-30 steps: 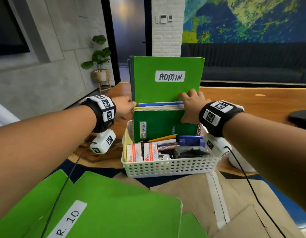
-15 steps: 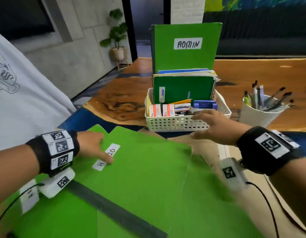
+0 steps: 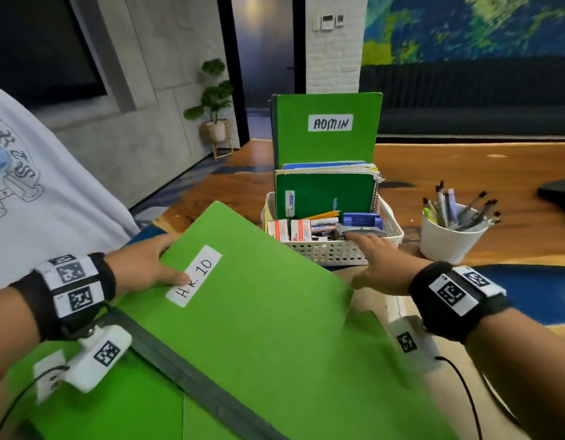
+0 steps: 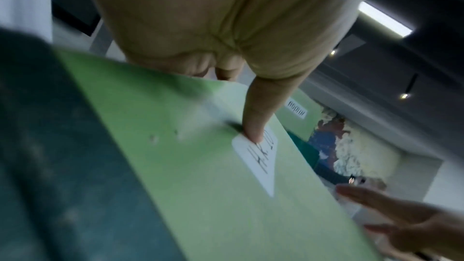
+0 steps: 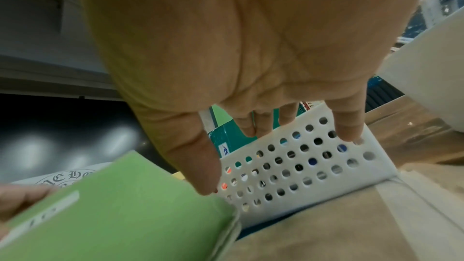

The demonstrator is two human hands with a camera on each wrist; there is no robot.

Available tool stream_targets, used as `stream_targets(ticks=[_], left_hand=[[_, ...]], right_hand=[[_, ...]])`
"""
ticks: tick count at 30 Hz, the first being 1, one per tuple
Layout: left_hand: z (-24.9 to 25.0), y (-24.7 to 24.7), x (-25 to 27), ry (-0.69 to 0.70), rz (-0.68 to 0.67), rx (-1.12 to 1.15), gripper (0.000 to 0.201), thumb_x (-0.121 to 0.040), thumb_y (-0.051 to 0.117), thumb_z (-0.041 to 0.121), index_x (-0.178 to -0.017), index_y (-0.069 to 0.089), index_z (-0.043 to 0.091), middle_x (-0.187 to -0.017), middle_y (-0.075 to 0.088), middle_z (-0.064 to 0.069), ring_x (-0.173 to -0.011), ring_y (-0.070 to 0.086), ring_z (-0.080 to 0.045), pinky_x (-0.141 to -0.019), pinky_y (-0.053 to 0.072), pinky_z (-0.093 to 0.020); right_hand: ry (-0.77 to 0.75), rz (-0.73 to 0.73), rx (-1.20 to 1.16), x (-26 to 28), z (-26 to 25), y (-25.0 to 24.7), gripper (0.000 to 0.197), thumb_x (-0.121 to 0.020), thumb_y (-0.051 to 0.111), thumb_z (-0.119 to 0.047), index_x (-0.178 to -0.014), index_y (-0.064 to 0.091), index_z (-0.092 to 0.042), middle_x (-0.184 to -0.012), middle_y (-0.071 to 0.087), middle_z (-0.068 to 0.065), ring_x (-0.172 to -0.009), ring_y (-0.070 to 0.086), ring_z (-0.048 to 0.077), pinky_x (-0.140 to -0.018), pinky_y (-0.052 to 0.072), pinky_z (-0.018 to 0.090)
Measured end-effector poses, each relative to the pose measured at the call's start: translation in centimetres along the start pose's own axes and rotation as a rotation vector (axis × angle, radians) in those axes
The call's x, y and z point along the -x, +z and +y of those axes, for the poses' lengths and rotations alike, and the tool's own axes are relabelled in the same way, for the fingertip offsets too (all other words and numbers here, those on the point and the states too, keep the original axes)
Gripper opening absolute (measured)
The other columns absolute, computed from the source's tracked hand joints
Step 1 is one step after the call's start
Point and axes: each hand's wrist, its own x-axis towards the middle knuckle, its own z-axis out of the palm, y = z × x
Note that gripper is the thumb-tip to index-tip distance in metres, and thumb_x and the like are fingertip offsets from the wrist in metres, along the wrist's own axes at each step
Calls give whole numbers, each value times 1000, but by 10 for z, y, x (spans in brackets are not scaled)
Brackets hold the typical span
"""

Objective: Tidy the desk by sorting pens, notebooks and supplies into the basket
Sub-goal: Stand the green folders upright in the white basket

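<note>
My left hand point(image 3: 165, 262) pinches the left edge of a bright green folder point(image 3: 259, 312) labelled "H.K. 10", thumb on the label, fingers underneath. The folder is tilted up, its far corner close to the white perforated basket point(image 3: 338, 253). The left wrist view shows the thumb point(image 4: 256, 122) pressing the folder point(image 4: 200, 176). My right hand point(image 3: 370, 258) is open, its straight fingers over the basket's front rim, and holds nothing. In the right wrist view that hand point(image 5: 251, 66) hovers above the basket wall point(image 5: 301, 166). An "ADMIN" folder point(image 3: 328, 134) and a dark green notebook point(image 3: 325, 198) stand upright in the basket.
A white cup point(image 3: 449, 239) full of pens stands right of the basket on the wooden desk. More green folders point(image 3: 100, 408) and brown paper point(image 3: 465, 408) lie near me. Small boxes and a blue stapler point(image 3: 362, 220) fill the basket's front.
Both hands left the notebooks in the basket. My left hand took hold of the "H.K. 10" folder and raised it toward the basket; my right hand stayed by the basket's front.
</note>
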Motion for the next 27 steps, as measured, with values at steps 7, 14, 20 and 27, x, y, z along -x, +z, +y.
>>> stream_targets(ticks=[7, 14, 20, 27], left_hand=[[76, -81, 13, 202, 38, 431, 44, -76, 71, 8, -116, 64, 26, -110, 75, -10, -93, 73, -36, -70, 60, -55], [168, -154, -25, 530, 572, 307, 36, -89, 62, 2, -100, 62, 37, -100, 76, 7, -90, 74, -18, -77, 62, -50], [230, -131, -61, 739, 755, -29, 41, -95, 56, 8, -127, 57, 33, -116, 64, 17, -99, 63, -4, -76, 49, -12], [278, -120, -87, 805, 668, -179, 39, -97, 56, 10, -128, 57, 34, -119, 63, 12, -95, 63, -10, -55, 46, -14]], right_hand=[[35, 177, -36, -39, 3, -58, 34, -92, 61, -16, -126, 63, -14, -125, 66, 8, -105, 62, 24, -89, 52, 35], [28, 339, 285, -110, -3, -103, 68, -83, 64, -19, -148, 41, -22, -148, 45, 7, -132, 43, 32, -108, 43, 47], [55, 339, 336, -158, -21, -103, 78, -83, 66, -28, -153, 31, -23, -158, 35, 2, -141, 36, 31, -109, 41, 54], [133, 256, 463, -185, -18, -86, 103, -63, 78, -47, -151, 27, -32, -145, 37, 6, -133, 38, 36, -105, 39, 56]])
